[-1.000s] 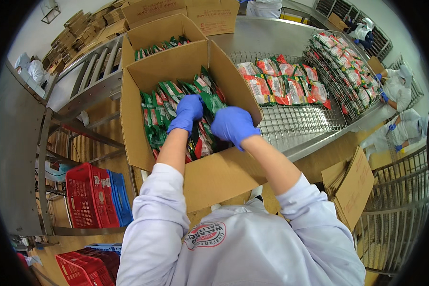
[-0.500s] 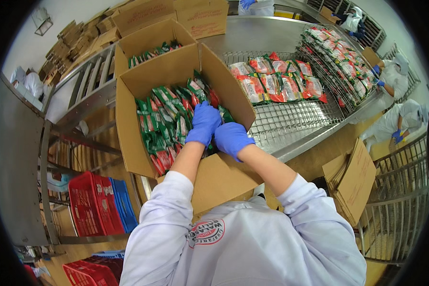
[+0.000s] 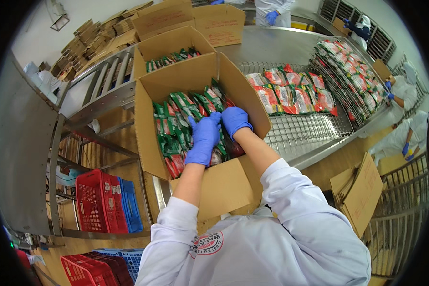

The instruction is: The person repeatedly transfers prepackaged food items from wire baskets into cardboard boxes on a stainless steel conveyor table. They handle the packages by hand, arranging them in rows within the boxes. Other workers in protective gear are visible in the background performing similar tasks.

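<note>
In front of me stands an open cardboard box (image 3: 176, 76), filled with rows of upright green, red and clear plastic packets (image 3: 169, 125). My left hand (image 3: 205, 137), in a blue glove, rests on the packets right of the box's middle. Its thumb is spread away from the fingers, and no packet shows in its grasp. Close beside it, my right hand (image 3: 235, 120), also gloved in blue, reaches down along the box's right wall. Its fingers bend down out of sight among the packets, so any grip is hidden. A near flap (image 3: 226, 188) folds out toward me.
Behind this box is another open box (image 3: 176, 40) holding packets. To the right, wire racks (image 3: 302, 131) carry red-and-white packets on a steel table (image 3: 271, 43). Red crates (image 3: 97, 202) and a blue crate (image 3: 131, 205) stand lower left. Flattened cardboard (image 3: 362, 190) leans at right. Co-workers stand beyond.
My hands have moved slightly apart. The left thumb has spread away from its fingers, and the right hand has shifted up against the box's right wall. The whole view has shifted a little.
</note>
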Demonstrator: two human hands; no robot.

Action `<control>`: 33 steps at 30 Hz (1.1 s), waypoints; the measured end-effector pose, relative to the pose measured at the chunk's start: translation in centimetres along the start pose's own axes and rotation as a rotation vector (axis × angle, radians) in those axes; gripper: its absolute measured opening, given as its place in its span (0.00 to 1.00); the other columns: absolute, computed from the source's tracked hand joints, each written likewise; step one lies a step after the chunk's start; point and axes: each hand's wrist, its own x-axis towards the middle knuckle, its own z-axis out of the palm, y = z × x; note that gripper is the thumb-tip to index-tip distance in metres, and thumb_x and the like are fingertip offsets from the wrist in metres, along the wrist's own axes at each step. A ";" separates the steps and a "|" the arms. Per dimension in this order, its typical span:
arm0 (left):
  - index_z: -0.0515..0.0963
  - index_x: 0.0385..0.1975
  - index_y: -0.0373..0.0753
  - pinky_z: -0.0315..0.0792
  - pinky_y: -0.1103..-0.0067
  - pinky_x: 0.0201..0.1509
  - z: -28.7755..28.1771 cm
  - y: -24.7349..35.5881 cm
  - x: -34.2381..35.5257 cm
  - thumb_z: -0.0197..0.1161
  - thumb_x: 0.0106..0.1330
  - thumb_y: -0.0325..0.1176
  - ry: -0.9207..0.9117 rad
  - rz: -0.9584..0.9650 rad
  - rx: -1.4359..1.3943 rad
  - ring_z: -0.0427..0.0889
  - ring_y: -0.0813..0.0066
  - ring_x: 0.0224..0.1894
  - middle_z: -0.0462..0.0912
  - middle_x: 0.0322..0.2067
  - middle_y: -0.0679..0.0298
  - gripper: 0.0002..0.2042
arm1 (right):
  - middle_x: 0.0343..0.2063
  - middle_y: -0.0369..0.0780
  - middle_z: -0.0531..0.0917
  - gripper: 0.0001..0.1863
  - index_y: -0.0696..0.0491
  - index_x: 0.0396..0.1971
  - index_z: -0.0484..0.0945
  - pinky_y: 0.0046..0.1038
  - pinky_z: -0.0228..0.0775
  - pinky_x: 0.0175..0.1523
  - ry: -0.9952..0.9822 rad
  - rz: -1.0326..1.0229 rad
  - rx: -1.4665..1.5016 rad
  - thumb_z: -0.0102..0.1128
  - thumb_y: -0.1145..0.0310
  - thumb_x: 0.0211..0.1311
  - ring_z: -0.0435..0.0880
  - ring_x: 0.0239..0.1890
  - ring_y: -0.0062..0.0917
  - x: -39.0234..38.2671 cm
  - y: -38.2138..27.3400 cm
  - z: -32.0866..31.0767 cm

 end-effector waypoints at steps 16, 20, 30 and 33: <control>0.55 0.60 0.34 0.46 0.73 0.66 -21.1 -2.9 -16.5 0.39 0.46 0.12 0.678 -0.134 -0.396 0.56 0.65 0.63 0.60 0.59 0.54 0.34 | 0.25 0.40 0.77 0.07 0.58 0.33 0.73 0.22 0.69 0.35 0.651 0.104 0.724 0.50 0.80 0.54 0.77 0.28 0.22 -21.7 12.7 -4.0; 0.50 0.63 0.41 0.64 0.73 0.56 -8.2 -13.9 -19.7 0.57 0.53 0.26 0.217 -0.338 -1.460 0.68 0.69 0.54 0.68 0.52 0.60 0.35 | 0.48 0.46 0.73 0.28 0.62 0.52 0.64 0.28 0.63 0.55 0.120 0.034 1.413 0.59 0.76 0.48 0.73 0.49 0.31 -18.1 5.3 -1.8; 0.71 0.39 0.41 0.70 0.74 0.32 5.5 -16.0 -14.2 0.47 0.62 0.48 0.490 -0.684 -1.738 0.74 0.72 0.30 0.75 0.31 0.64 0.16 | 0.36 0.39 0.77 0.20 0.55 0.44 0.72 0.22 0.63 0.48 0.248 0.576 2.067 0.40 0.55 0.63 0.75 0.38 0.22 -5.7 4.2 8.3; 0.70 0.40 0.41 0.70 0.74 0.34 4.5 -15.6 -13.6 0.46 0.63 0.48 0.483 -0.710 -1.723 0.74 0.72 0.31 0.75 0.33 0.63 0.17 | 0.34 0.38 0.76 0.21 0.54 0.43 0.72 0.23 0.63 0.45 0.094 0.527 1.979 0.40 0.53 0.63 0.75 0.36 0.22 -6.2 4.7 7.0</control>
